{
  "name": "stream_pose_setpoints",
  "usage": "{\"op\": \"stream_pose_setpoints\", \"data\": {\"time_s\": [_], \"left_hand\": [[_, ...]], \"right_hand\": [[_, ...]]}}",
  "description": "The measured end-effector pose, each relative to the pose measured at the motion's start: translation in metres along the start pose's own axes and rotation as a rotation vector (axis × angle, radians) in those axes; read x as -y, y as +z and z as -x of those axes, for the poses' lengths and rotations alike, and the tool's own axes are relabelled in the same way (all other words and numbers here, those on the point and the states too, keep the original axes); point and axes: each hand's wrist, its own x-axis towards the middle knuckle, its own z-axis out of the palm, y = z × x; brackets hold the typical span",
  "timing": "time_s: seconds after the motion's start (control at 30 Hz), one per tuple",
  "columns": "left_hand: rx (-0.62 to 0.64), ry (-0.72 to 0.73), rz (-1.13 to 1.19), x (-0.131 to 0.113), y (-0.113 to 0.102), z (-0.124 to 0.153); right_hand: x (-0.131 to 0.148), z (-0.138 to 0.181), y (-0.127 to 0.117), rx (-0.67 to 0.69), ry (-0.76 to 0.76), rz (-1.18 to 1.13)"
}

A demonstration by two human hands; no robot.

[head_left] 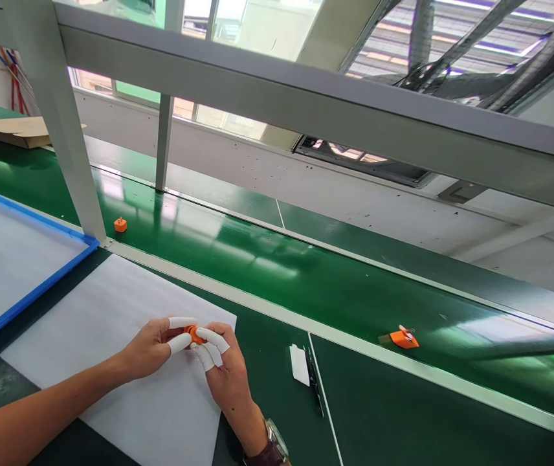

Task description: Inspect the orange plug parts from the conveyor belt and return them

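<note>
My left hand and right hand pinch one small orange part between cot-covered fingertips, closed on it from both sides, above the white sheet. It looks light, rigid, smooth plastic; I judge a grip on opposite flat faces best. Two more orange parts lie beyond the sheet on the green belt.

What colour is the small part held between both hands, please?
Orange; the small part shows best in the head view.
</note>
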Motion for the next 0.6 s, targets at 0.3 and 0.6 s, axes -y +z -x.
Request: {"op": "stream_pose_setpoints", "data": {"time_s": [0.3, 0.6], "left_hand": [[-0.007, 0.026, -0.063, 0.010, -0.003, 0.000], [0.029, 0.148, -0.149, 0.012, -0.001, 0.006]], "right_hand": [[-0.009, 0.000, -0.002, 0.121, 0.462, -0.495], [0.004, -0.009, -0.007, 0.124, 0.739, -0.648]]}}
